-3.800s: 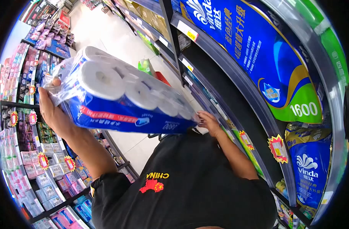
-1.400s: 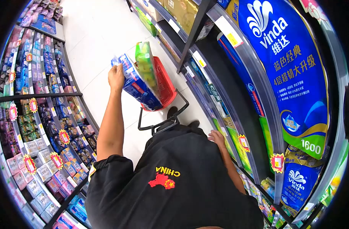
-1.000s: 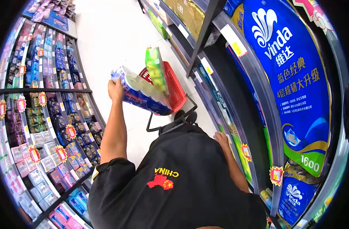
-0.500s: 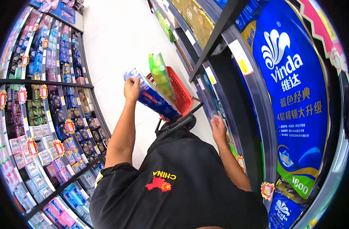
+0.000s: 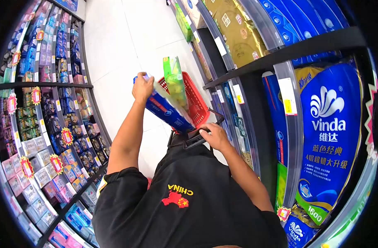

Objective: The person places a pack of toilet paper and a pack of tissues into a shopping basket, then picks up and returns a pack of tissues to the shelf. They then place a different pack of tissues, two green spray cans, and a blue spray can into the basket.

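My left hand (image 5: 143, 88) is closed on the upper end of a blue-and-white pack marked 1800, seemingly tissue paper (image 5: 168, 108). The pack slants down, with its lower end in a red shopping basket (image 5: 197, 99). Beside it a green pack (image 5: 175, 80) stands upright in the basket, its top above the rim. My right hand (image 5: 215, 136) is at the black basket handle (image 5: 189, 139), its fingers bent over the bar. The basket is right in front of my body.
Shelves of small packs (image 5: 36, 144) with price tags line the left side. On the right, a shelf holds large blue Vinda packs (image 5: 327, 144) and gold packs (image 5: 236, 33). A dark shelf bar (image 5: 288, 53) juts close on that side. Pale floor tiles (image 5: 114, 41) run between.
My right hand has moved left from beside the right shelf to the basket handle. The blue pack has shifted slightly, still in my left hand. The view has turned a little.
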Demonstrator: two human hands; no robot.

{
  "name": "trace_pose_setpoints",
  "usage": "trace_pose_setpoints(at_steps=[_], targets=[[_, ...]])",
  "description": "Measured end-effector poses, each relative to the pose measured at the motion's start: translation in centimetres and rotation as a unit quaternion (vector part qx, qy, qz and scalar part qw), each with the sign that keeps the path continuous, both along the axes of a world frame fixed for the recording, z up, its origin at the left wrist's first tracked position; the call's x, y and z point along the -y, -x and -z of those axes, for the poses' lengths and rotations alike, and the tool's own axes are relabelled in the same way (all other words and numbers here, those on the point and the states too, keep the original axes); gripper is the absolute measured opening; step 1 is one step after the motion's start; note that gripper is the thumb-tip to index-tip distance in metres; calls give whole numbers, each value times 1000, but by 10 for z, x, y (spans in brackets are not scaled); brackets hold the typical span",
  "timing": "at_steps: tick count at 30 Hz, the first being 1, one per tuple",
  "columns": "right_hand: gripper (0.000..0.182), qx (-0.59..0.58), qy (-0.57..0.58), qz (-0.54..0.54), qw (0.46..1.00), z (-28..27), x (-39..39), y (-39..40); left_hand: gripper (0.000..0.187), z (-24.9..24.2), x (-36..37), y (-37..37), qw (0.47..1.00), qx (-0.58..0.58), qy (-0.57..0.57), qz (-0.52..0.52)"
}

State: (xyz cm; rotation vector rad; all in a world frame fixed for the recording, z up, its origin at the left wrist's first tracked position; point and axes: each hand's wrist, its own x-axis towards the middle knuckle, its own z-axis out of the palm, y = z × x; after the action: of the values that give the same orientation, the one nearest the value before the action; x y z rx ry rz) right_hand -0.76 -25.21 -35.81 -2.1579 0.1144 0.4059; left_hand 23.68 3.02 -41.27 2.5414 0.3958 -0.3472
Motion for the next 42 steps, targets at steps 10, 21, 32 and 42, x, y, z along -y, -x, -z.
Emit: trace_pose_setpoints(at_steps=[10,21,32,42], targets=[[29,-38,-9,91,995,3,-8,15,67,47,-56,-24,970,-94,-208,83],[28,-63,-24,90,994,5,-14,7,96,203,-51,52,958,-193,33,211],[31,-65,-81,67,992,18,-23,12,87,247,14,161,992,-76,38,93],[53,-142,80,-155,974,38,-37,-101,76,233,63,163,986,-115,-95,74]])
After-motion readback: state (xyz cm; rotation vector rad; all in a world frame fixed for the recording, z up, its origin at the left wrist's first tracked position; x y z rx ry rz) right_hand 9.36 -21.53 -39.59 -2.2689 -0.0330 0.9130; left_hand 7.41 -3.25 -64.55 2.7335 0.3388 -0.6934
